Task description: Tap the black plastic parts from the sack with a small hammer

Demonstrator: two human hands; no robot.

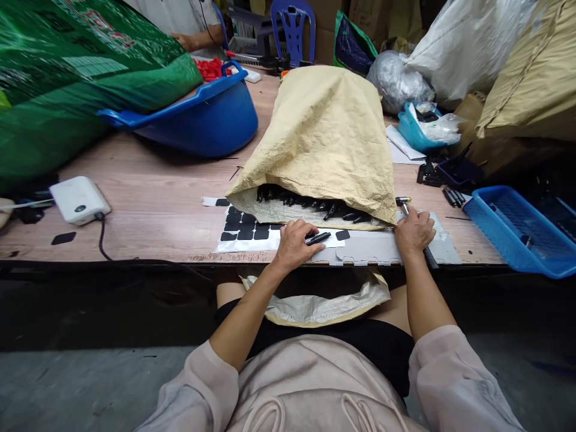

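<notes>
Presently, left hand [294,243] pinches a pen [321,237] before the sack [333,132]; right hand [414,231] grips a hammer [431,258] beside it. Jostling the sack could spill its loose pens [332,210].

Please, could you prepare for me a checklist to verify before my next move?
1. Sack mouth open toward you: ok.
2. Dark pieces visible inside it: ok.
3. Black pen-like piece in the left hand's grip: ok, between thumb and fingers.
4. Right hand gripping the black-handled tool: cannot tell, contact hidden.
5. Black patches fully uncovered: not ok, sack covers some.
</notes>
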